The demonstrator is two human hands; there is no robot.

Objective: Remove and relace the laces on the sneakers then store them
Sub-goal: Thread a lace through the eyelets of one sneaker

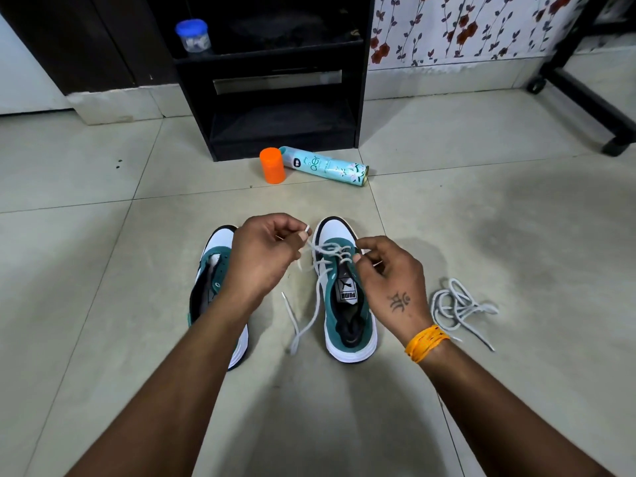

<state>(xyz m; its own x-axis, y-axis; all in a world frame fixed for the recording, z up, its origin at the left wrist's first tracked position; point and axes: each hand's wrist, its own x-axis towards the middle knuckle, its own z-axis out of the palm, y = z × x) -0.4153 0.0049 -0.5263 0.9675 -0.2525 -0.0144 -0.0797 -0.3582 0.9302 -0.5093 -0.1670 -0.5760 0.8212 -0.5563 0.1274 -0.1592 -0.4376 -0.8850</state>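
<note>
Grip status: our left hand pinches the tip of the white lace; our right hand pinches the same lace at the eyelets of the right sneaker. The left sneaker stands beside it on the floor, unlaced. A loose lace lies right of the sneakers.

A home room is showing here: pale floor tiles are spreading out, floral wallpaper is covering the wall, and a black cabinet is standing against it
</note>
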